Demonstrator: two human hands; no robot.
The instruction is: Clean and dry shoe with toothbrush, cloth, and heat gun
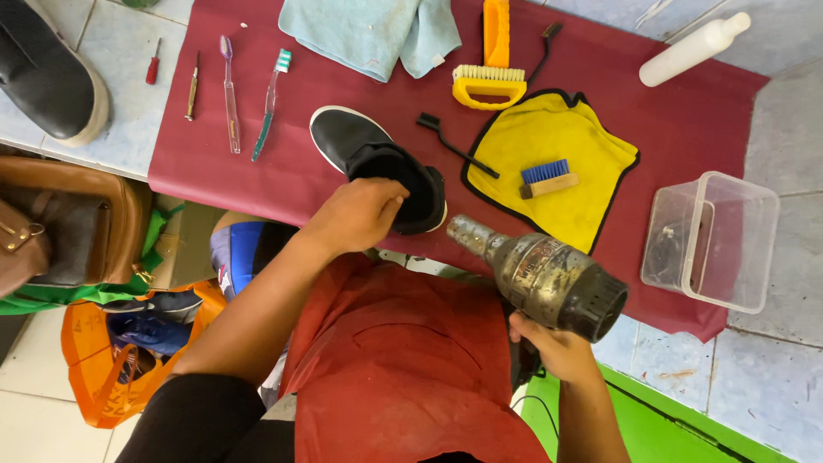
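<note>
A black shoe with a white sole (360, 146) lies on the dark red mat (257, 171) near its front edge. My left hand (358, 214) grips the shoe at its heel opening. My right hand (555, 347) holds the handle of a worn grey heat gun (540, 273), its metal nozzle aimed at the heel of the shoe, a short way from it. A red apron covers my lap below.
On the mat lie two toothbrushes (249, 99), a small tool (192, 86), a light blue cloth (373, 30), an orange brush (490, 69), a yellow cloth (549, 159) with a blue-bristled brush (549, 178), a thin black brush (454, 146), a white bottle (693, 50) and a clear tub (711, 240). Bags sit at left.
</note>
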